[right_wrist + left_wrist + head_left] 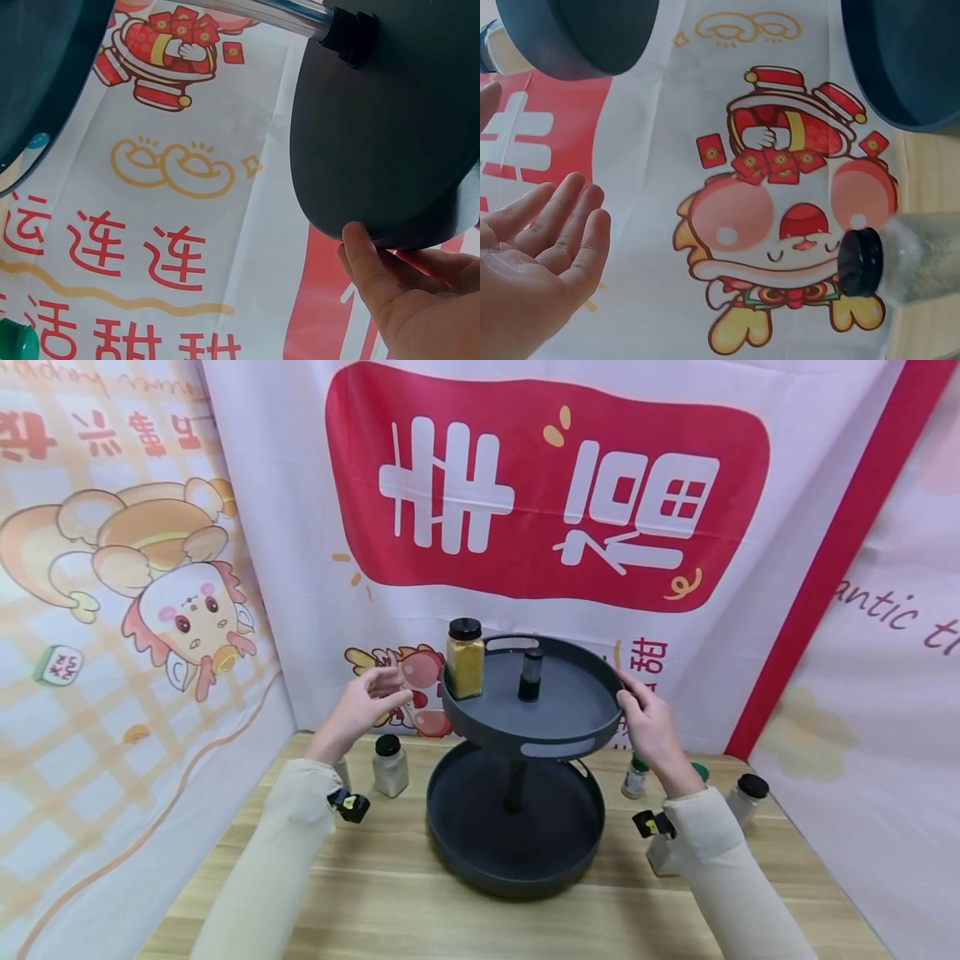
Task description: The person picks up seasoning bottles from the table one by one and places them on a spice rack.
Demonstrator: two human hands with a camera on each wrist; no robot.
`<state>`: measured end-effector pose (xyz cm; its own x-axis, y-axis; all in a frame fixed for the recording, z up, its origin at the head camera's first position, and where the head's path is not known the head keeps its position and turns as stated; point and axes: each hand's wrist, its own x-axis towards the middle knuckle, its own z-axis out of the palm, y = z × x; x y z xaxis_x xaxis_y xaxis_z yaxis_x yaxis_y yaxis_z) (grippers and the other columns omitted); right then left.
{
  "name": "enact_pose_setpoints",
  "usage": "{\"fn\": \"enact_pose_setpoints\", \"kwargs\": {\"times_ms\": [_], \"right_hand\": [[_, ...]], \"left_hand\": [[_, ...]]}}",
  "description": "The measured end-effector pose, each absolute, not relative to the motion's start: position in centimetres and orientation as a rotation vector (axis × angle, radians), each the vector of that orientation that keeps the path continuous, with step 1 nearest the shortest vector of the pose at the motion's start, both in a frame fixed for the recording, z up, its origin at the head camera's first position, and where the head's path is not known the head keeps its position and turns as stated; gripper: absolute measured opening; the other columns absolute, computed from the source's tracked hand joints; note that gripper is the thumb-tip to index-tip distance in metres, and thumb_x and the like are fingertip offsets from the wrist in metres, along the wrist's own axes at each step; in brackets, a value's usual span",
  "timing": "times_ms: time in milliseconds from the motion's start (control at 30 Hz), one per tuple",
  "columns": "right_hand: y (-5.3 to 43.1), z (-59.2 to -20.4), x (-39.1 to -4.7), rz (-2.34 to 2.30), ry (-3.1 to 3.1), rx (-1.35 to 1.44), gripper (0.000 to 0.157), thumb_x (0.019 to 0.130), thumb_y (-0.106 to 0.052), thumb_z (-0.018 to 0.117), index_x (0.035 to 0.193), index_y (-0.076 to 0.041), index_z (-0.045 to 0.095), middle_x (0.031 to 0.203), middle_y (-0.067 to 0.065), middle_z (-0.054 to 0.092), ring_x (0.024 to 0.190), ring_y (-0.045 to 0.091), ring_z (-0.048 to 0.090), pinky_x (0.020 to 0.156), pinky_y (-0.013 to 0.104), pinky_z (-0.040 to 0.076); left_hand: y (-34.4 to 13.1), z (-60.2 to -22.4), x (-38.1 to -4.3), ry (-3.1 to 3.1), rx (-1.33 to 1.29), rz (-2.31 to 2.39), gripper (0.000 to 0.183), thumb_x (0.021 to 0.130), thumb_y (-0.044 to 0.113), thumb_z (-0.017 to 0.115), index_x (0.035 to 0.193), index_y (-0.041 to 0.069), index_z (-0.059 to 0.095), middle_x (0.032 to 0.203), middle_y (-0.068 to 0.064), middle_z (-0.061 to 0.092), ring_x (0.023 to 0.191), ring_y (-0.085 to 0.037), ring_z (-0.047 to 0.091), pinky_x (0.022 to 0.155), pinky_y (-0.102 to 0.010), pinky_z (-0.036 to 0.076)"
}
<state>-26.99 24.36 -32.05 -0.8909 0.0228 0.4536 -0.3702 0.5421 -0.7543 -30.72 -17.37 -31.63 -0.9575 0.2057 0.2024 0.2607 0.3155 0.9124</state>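
Observation:
A dark grey two-tier round tray stand has an upper tray (570,737) on a central post and a wider lower tray (517,887). On the upper tray's left side stands a square jar of yellow powder (467,667) with a black lid. My right hand (651,727) holds the upper tray's right rim, its thumb and fingers at the edge; the right wrist view shows them against the tray's underside and wall. Left of the jar, my left hand (367,703) is raised with relaxed fingers, apart from the tray and holding nothing.
On the wooden table (375,902), a black-lidded jar of pale contents (390,768) stands left of the stand. To the right are a small green-capped bottle (634,777) and a black-lidded jar (747,797), with others partly behind my right arm. Printed cloths hang behind and beside the table.

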Motion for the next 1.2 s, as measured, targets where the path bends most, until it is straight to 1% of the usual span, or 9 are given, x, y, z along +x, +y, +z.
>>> {"fn": "enact_pose_setpoints", "kwargs": {"times_ms": [267,433,533,700,800,933,1000,1067,1200], "right_hand": [[24.2,-32.0,-26.6,1.275,-2.399,0.278,0.048,0.102,-0.03,0.037,0.145,-0.01,0.037,0.146,0.015,0.038,0.124,0.03,0.04,0.101,0.052,0.034],[24.1,-32.0,-26.3,1.255,-2.407,0.269,0.049,0.102,-0.031,0.036,0.146,-0.01,0.036,0.144,0.016,0.039,0.114,0.031,0.045,0.095,0.05,0.038],[24.0,-32.0,-26.1,1.23,-2.41,0.259,0.049,0.102,-0.032,0.036,0.146,-0.01,0.036,0.136,0.018,0.047,0.098,0.031,0.05,0.083,0.045,0.042],[23.8,-31.9,-25.7,1.184,-2.429,0.242,0.049,0.102,-0.032,0.035,0.146,-0.009,0.035,0.128,0.019,0.051,0.087,0.028,0.051,0.074,0.039,0.043],[23.7,-31.7,-25.6,1.172,-2.429,0.243,0.05,0.102,-0.031,0.036,0.146,-0.008,0.036,0.133,0.02,0.048,0.093,0.03,0.052,0.079,0.042,0.043],[23.6,-31.7,-25.5,1.174,-2.428,0.248,0.05,0.102,-0.03,0.038,0.146,-0.007,0.035,0.137,0.021,0.046,0.106,0.032,0.051,0.089,0.049,0.042],[23.6,-31.7,-25.4,1.177,-2.426,0.244,0.05,0.102,-0.031,0.038,0.146,-0.007,0.036,0.138,0.02,0.045,0.109,0.031,0.05,0.091,0.049,0.042],[23.5,-31.7,-25.3,1.177,-2.425,0.236,0.05,0.101,-0.032,0.038,0.146,-0.008,0.036,0.135,0.02,0.048,0.104,0.03,0.053,0.086,0.047,0.045],[23.3,-31.7,-25.0,1.162,-2.43,0.228,0.05,0.101,-0.033,0.039,0.145,-0.009,0.037,0.126,0.019,0.053,0.086,0.028,0.057,0.071,0.041,0.049]], "left_hand": [[-19.2,-33.5,-30.3,-2.47,-0.354,-1.721,0.07,0.089,0.036,0.066,0.142,0.001,0.036,0.135,-0.02,0.047,0.124,-0.034,0.044,0.104,-0.047,0.034],[-20.8,-34.9,-30.2,-2.415,-0.285,-1.704,0.066,0.09,0.032,0.065,0.139,-0.003,0.038,0.133,-0.021,0.048,0.122,-0.034,0.045,0.104,-0.044,0.035],[-21.8,-35.9,-30.4,-2.408,-0.249,-1.688,0.065,0.091,0.033,0.063,0.137,-0.005,0.04,0.131,-0.022,0.05,0.12,-0.033,0.047,0.103,-0.044,0.036],[-23.6,-37.3,-30.3,-2.427,-0.162,-1.609,0.063,0.092,0.037,0.061,0.135,-0.005,0.043,0.129,-0.023,0.052,0.117,-0.032,0.048,0.101,-0.043,0.038],[-24.6,-38.1,-30.0,-2.443,-0.112,-1.547,0.063,0.092,0.04,0.059,0.134,-0.005,0.045,0.128,-0.023,0.053,0.117,-0.032,0.049,0.099,-0.041,0.039],[-25.7,-39.1,-29.8,-2.448,-0.035,-1.522,0.063,0.092,0.043,0.058,0.134,-0.003,0.046,0.129,-0.021,0.053,0.116,-0.029,0.05,0.095,-0.032,0.041],[-26.1,-39.6,-29.9,-2.442,-0.007,-1.522,0.063,0.092,0.043,0.058,0.134,-0.003,0.047,0.129,-0.021,0.053,0.116,-0.028,0.05,0.093,-0.028,0.04],[-26.5,-40.2,-29.9,-2.432,0.018,-1.527,0.063,0.092,0.043,0.058,0.133,-0.003,0.048,0.13,-0.021,0.053,0.115,-0.028,0.05,0.093,-0.028,0.04],[-27.1,-41.2,-29.7,-2.408,0.069,-1.53,0.061,0.092,0.042,0.058,0.131,-0.004,0.049,0.129,-0.022,0.053,0.115,-0.027,0.05,0.095,-0.034,0.04]]}}
